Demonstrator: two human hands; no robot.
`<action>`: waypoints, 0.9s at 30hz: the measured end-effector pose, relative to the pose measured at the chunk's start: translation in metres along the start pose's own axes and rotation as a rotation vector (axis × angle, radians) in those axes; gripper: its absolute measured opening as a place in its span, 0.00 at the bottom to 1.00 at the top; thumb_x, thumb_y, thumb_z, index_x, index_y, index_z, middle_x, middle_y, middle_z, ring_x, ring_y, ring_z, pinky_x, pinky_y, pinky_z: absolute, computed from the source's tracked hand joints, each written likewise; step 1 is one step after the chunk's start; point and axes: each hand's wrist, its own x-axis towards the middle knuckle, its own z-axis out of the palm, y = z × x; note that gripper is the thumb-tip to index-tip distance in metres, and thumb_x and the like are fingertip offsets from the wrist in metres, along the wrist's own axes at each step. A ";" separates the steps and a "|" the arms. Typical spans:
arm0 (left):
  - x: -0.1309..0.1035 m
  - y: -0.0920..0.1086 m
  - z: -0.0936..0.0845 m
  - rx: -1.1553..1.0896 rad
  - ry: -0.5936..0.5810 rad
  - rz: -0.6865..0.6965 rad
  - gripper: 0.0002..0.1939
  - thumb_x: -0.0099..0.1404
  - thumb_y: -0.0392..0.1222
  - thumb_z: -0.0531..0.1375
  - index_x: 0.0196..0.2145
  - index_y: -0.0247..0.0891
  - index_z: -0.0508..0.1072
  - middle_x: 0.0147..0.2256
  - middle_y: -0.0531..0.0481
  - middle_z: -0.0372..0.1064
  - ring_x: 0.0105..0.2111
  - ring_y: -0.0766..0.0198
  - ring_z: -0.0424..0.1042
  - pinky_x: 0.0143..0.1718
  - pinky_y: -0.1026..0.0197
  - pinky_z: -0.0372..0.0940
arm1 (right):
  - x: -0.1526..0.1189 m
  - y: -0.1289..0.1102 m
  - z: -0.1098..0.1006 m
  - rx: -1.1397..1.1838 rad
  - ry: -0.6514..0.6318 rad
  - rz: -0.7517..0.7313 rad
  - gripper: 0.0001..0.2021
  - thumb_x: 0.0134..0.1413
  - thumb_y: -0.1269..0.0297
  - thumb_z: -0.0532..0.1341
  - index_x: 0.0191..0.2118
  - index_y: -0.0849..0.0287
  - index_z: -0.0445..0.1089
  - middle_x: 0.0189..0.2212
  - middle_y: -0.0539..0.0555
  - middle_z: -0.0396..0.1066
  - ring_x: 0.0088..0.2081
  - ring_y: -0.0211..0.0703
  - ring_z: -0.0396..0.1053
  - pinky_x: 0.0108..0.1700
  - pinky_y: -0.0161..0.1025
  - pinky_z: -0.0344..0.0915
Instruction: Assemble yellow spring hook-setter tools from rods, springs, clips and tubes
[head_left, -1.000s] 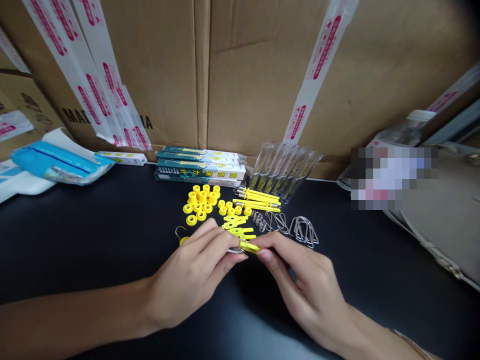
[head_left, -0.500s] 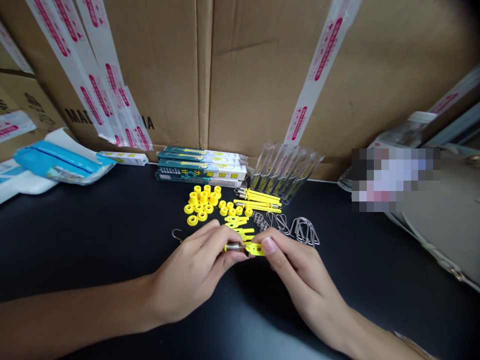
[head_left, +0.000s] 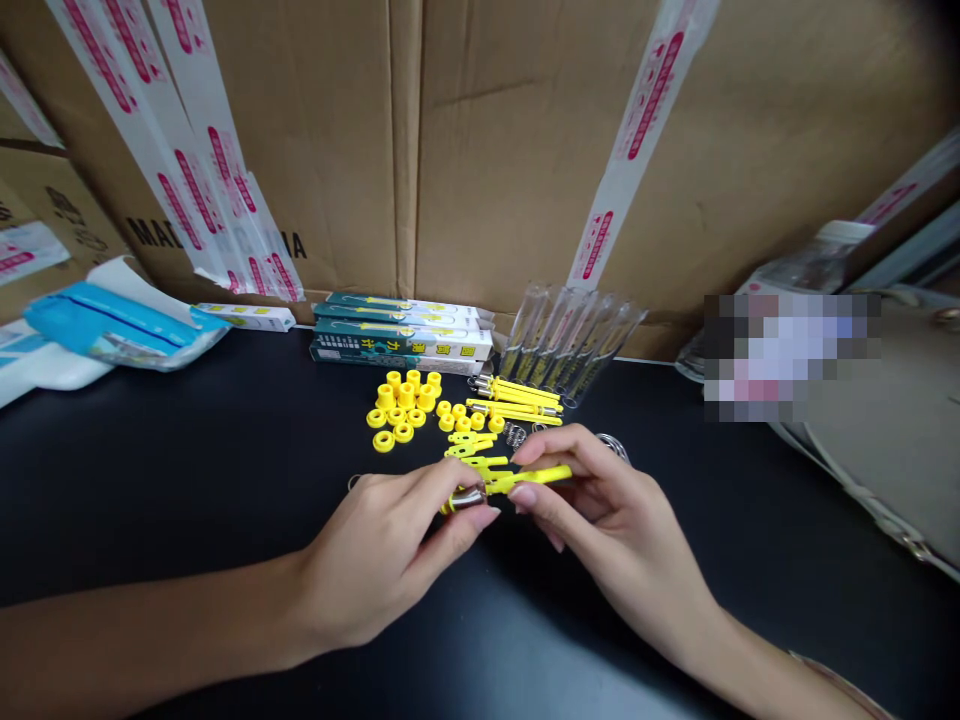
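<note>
My left hand (head_left: 397,560) is closed around a small spring-scale core, whose silvery spring (head_left: 469,496) shows between thumb and forefinger. A thin wire hook (head_left: 352,482) sticks out behind the knuckles. From the spring's right end a flat yellow plastic tab (head_left: 551,475) runs into my right hand (head_left: 600,510), tilted slightly upward. The right thumb touches the tab's lower edge, the forefinger is lifted off above it, and the other fingers are partly hidden behind. Just beyond the hands lie more yellow tabs (head_left: 471,440) and small coil springs (head_left: 515,435).
Yellow caps (head_left: 406,396), small yellow rings (head_left: 477,421) and yellow rods with springs (head_left: 517,412) lie farther back. Behind them are stacked boxes (head_left: 405,345) and clear tubes (head_left: 566,345). A blue packet (head_left: 120,325) lies left; a bottle (head_left: 810,265) and beige bag (head_left: 885,430) stand right.
My right hand has shifted up and loosened its pinch, the forefinger rising off the tab. The tab now tilts upward and shows more of its length. My left hand keeps its hold.
</note>
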 end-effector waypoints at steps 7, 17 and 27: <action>-0.002 -0.002 0.003 0.041 -0.011 0.069 0.04 0.73 0.38 0.55 0.39 0.40 0.69 0.30 0.57 0.72 0.25 0.70 0.70 0.28 0.67 0.61 | 0.005 -0.003 0.001 0.219 0.001 0.095 0.11 0.58 0.56 0.67 0.38 0.57 0.69 0.27 0.46 0.68 0.21 0.32 0.66 0.23 0.32 0.67; 0.000 -0.001 0.001 -0.030 0.008 -0.014 0.13 0.72 0.37 0.54 0.52 0.40 0.69 0.28 0.58 0.71 0.22 0.70 0.70 0.27 0.68 0.63 | 0.007 0.000 -0.004 0.220 0.079 -0.016 0.05 0.62 0.61 0.65 0.41 0.54 0.70 0.33 0.49 0.78 0.34 0.38 0.77 0.40 0.32 0.74; 0.004 0.002 -0.002 -0.280 -0.022 -0.222 0.15 0.70 0.41 0.55 0.53 0.39 0.69 0.35 0.54 0.78 0.26 0.69 0.74 0.30 0.68 0.69 | 0.012 0.004 -0.010 0.519 0.170 0.074 0.06 0.60 0.63 0.67 0.43 0.54 0.75 0.36 0.51 0.81 0.40 0.41 0.79 0.48 0.37 0.76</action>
